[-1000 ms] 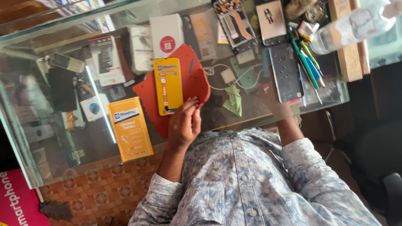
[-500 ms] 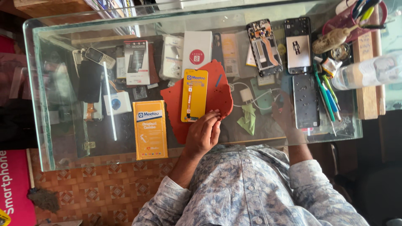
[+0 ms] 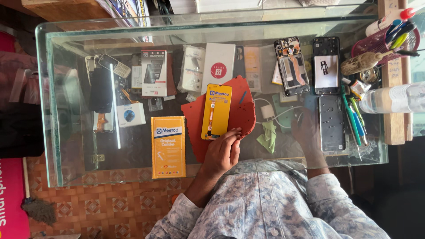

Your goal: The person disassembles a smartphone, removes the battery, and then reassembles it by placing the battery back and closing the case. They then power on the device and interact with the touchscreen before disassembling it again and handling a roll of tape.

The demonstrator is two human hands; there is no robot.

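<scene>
The left hand (image 3: 223, 152) is resting on the near edge of the glass counter (image 3: 66, 146), fingers curled narrow, fingertips (image 3: 234, 132) pressing on the lower end of a yellow parts pkg (image 3: 216, 111). It's touching, not gripping; nothing is closed inside the palm. The pkg is lying just beyond the fingers, on top of a red mat (image 3: 241, 110) that's spreading out under and around it. W/ the wrist coming in from the patterned shirt sleeve (image 3: 265, 203).

The right hand (image 3: 307, 132) is sitting below the glass, so it's dim and blurred; can't tell if it's wide, narrow or holding anything. Just to its outer side a grey phone back plate (image 3: 332, 123) is lying flat, w/ green and blue tools (image 3: 352, 116) beside that. Between the two hands a crumpled green cloth (image 3: 267, 136) is lying, white charger and cable (image 3: 268, 110) just beyond it.

To the outer side of the left hand an orange box (image 3: 168, 147) is lying flat, near but apart. Well beyond the hands: an opened phone (image 3: 291, 66), a 2nd phone frame (image 3: 326, 65), a white box (image 3: 218, 66).
</scene>
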